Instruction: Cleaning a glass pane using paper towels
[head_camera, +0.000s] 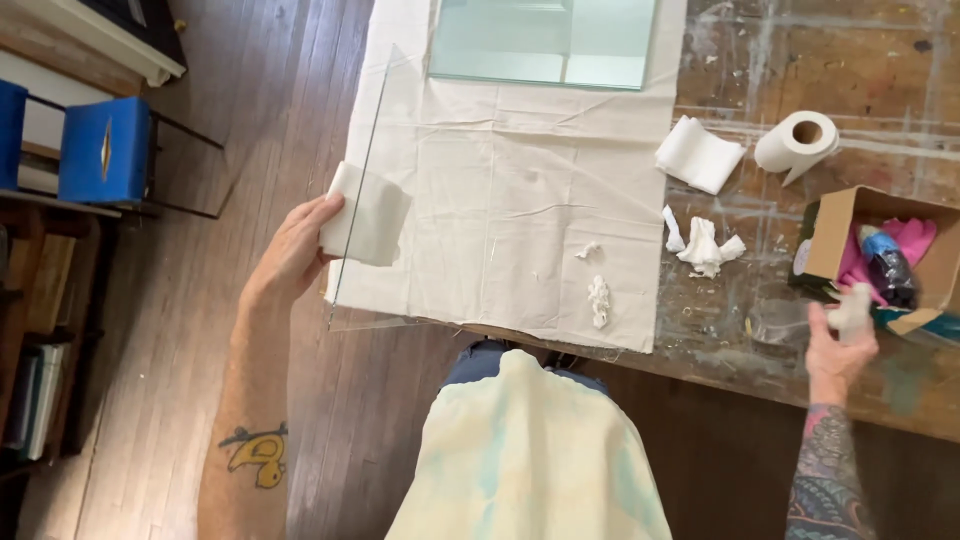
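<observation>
head cam | looks steeply down | near, arm's reach | over table (800, 60) edge

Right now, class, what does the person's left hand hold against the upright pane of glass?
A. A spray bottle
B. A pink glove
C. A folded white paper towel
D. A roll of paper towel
C: the left hand presses a folded white paper towel to the clear glass pane, which stands on edge at the cloth-covered table.

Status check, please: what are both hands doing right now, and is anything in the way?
Left hand grips folded paper towel against upright glass pane. Right hand holds small whitish object over cardboard box. Crumpled scraps on cloth.
</observation>
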